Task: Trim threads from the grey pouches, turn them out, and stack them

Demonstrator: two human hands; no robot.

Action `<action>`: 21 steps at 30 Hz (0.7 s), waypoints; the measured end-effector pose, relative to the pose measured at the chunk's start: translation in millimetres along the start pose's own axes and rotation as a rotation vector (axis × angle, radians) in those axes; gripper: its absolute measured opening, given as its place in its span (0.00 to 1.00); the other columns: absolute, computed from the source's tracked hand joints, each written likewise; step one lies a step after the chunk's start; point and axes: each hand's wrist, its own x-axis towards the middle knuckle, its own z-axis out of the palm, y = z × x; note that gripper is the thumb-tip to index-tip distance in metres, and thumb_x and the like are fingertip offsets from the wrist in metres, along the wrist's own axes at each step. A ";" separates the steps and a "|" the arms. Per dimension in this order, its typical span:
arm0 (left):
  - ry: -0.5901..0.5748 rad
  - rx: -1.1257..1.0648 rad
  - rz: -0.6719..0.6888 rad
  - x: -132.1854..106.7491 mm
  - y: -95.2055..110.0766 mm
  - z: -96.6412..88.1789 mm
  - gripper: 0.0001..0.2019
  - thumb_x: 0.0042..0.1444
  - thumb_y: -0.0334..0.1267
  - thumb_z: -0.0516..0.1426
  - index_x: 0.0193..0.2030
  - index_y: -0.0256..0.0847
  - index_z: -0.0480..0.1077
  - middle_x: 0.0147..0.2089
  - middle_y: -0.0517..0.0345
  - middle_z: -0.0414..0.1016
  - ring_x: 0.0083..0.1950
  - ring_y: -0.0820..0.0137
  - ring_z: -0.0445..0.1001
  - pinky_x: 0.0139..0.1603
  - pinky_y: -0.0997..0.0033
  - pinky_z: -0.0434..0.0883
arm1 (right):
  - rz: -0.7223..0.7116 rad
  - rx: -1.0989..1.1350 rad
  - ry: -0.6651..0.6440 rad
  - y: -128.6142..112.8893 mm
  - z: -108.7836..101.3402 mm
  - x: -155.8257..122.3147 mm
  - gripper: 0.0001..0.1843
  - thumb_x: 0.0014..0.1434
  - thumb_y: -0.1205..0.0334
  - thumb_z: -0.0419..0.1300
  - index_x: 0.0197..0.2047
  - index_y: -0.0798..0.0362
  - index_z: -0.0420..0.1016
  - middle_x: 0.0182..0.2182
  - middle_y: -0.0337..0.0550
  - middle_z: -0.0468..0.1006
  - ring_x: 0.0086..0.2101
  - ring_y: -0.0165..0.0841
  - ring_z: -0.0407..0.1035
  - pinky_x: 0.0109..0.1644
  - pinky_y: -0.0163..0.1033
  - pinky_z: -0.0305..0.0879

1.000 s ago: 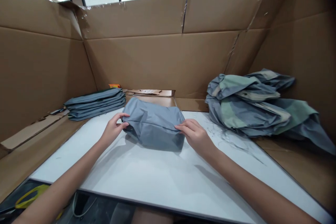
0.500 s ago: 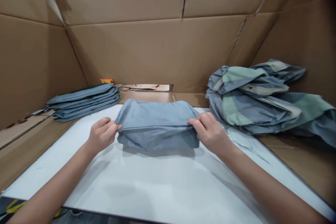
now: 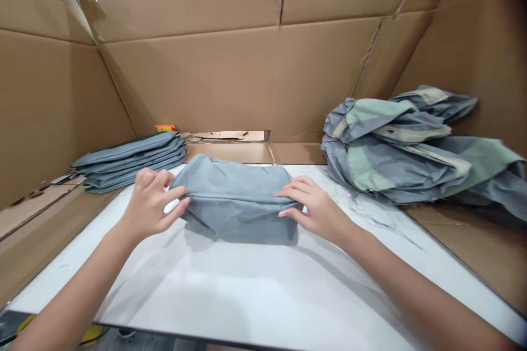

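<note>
A folded grey-blue cloth (image 3: 236,197) lies on the white board (image 3: 255,290) in front of me. My left hand (image 3: 150,203) pinches its left end between thumb and fingers. My right hand (image 3: 310,208) pinches the right end, its fingers on top of the fold and the thumb beneath. Both hands grip the cloth along its upper folded edge.
A neat stack of folded grey cloths (image 3: 129,159) sits at the back left. A loose heap of grey and green cloths (image 3: 407,148) lies at the right. Tall cardboard walls (image 3: 230,71) enclose the space on three sides. A small orange item (image 3: 165,128) rests behind the stack.
The cloth has been drawn narrower and lowered onto the board; both hands moved inward from a stretched hold. The view has tilted down since the earliest frame.
</note>
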 end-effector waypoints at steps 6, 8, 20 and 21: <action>-0.156 -0.134 0.235 33.8 33.9 13.5 0.09 0.60 0.40 0.51 0.34 0.40 0.68 0.35 0.54 0.68 0.38 0.68 0.62 0.44 0.66 0.62 | -0.057 -0.085 0.128 -12.0 10.6 -3.9 0.08 0.60 0.66 0.54 0.34 0.55 0.75 0.27 0.44 0.74 0.31 0.32 0.67 0.33 0.36 0.67; -0.119 -0.110 0.198 33.5 40.7 25.2 0.09 0.60 0.33 0.49 0.30 0.39 0.65 0.27 0.58 0.65 0.31 0.71 0.60 0.33 0.71 0.60 | -0.050 -0.162 0.172 -13.8 10.1 -5.4 0.11 0.59 0.72 0.51 0.34 0.54 0.75 0.26 0.43 0.75 0.31 0.32 0.68 0.32 0.35 0.67; 0.167 0.048 0.253 16.9 36.2 47.9 0.02 0.58 0.34 0.54 0.34 0.41 0.66 0.20 0.65 0.63 0.24 0.75 0.59 0.24 0.72 0.52 | -0.207 -0.263 0.208 25.4 0.5 -14.8 0.19 0.56 0.79 0.49 0.42 0.51 0.75 0.33 0.39 0.79 0.31 0.28 0.71 0.34 0.33 0.68; 0.172 0.017 0.189 14.7 32.9 49.3 0.05 0.57 0.38 0.56 0.32 0.40 0.66 0.21 0.65 0.63 0.25 0.74 0.60 0.25 0.72 0.54 | -0.199 -0.204 0.203 31.3 -0.6 -15.8 0.18 0.56 0.77 0.50 0.41 0.50 0.75 0.33 0.39 0.79 0.31 0.29 0.71 0.37 0.34 0.70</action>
